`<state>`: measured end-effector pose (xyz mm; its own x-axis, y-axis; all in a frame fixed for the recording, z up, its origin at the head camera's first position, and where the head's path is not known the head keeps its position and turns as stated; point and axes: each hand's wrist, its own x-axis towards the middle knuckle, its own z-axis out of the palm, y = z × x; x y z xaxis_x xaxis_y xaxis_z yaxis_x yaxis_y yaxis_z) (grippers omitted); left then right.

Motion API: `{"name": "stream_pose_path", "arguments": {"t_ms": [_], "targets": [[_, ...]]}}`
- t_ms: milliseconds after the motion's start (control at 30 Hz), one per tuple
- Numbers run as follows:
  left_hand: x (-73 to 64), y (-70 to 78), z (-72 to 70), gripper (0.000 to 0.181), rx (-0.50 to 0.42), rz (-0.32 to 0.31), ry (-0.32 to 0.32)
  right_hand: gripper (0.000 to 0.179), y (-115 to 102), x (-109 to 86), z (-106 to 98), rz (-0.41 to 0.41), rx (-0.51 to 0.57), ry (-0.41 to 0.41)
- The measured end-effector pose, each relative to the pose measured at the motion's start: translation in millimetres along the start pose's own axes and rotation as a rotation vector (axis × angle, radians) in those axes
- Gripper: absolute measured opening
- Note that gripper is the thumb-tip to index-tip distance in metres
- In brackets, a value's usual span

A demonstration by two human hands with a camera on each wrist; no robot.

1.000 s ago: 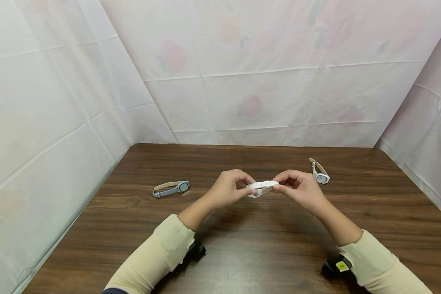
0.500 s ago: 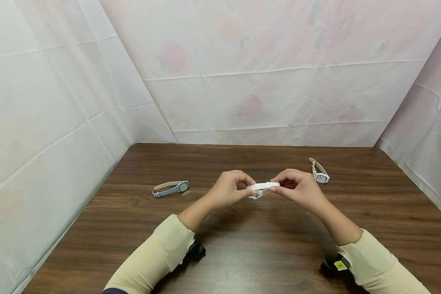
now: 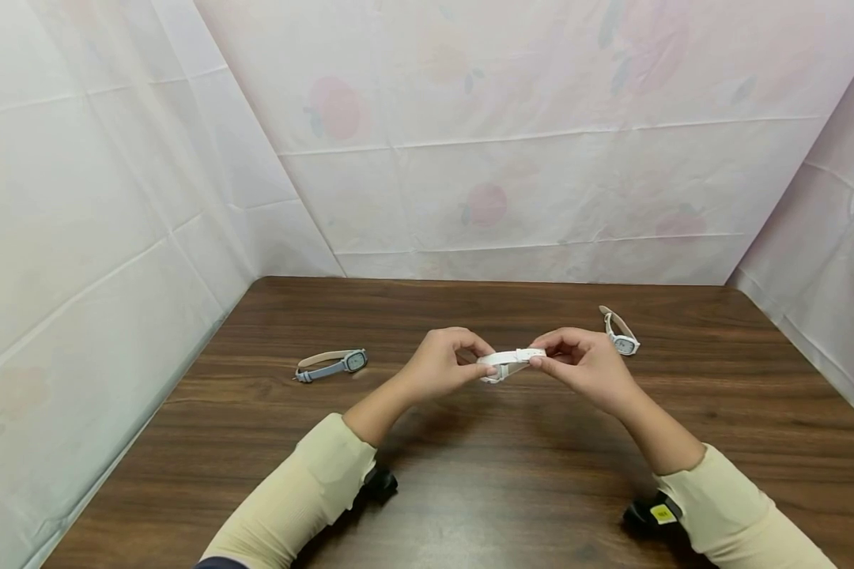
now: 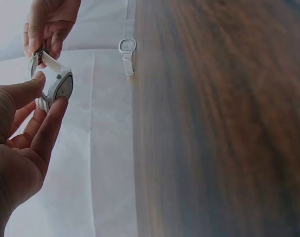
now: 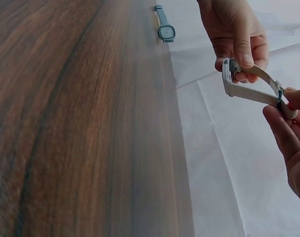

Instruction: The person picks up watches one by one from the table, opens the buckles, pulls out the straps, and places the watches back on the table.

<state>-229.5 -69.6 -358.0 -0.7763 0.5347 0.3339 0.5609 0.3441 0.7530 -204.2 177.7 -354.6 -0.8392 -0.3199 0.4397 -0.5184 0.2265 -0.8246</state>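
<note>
Both hands hold a white wristwatch (image 3: 507, 359) above the wooden table, its strap bent into a loop. My left hand (image 3: 444, 365) pinches the watch at its case, which shows in the left wrist view as a silver-rimmed face (image 4: 65, 87) between thumb and fingers. On the other side, my right hand (image 3: 587, 370) pinches the strap by its buckle end. In the right wrist view the metal buckle (image 5: 280, 95) sits right at the right thumb and fingers, with the strap (image 5: 252, 95) running across to the case. Fingertips partly cover the buckle.
On the brown table (image 3: 470, 498), a light blue watch (image 3: 356, 361) lies to the left. Another white watch (image 3: 623, 344) lies to the right, beyond the right hand. White fruit-print cloth (image 3: 413, 87) hangs behind and at both sides.
The right hand's fingertips shifted slightly left along the strap, then back right, and more of the flat strap near the buckle shows. The left hand and the watches on the table stayed put.
</note>
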Motion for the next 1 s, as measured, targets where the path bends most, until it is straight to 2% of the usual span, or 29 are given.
{"name": "stream_pose_path", "arguments": {"t_ms": [333, 533, 733, 867, 1000], "targets": [[-0.3, 0.6, -1.0, 0.012, -0.060, -0.031, 0.010, 0.015, -0.9, -0.3, -2.3, 0.036, 0.074, 0.001], [-0.5, 0.6, -1.0, 0.013, -0.075, -0.049, 0.011, 0.014, -0.1, 0.8, -0.6, 0.024, 0.139, 0.018], [-0.5, 0.4, -0.8, 0.013, -0.070, -0.065, 0.007, 0.018, 0.4, 2.0, 0.3, -0.054, 0.064, 0.053], [-0.5, 0.2, -1.1, 0.013, -0.073, -0.086, -0.020, 0.026, -1.4, 3.2, 1.7, -0.107, 0.070, 0.069], [-0.3, 1.7, -1.4, 0.015, -0.066, -0.096, -0.079, 0.023, -2.9, 4.2, 3.7, -0.095, 0.148, 0.074]]}}
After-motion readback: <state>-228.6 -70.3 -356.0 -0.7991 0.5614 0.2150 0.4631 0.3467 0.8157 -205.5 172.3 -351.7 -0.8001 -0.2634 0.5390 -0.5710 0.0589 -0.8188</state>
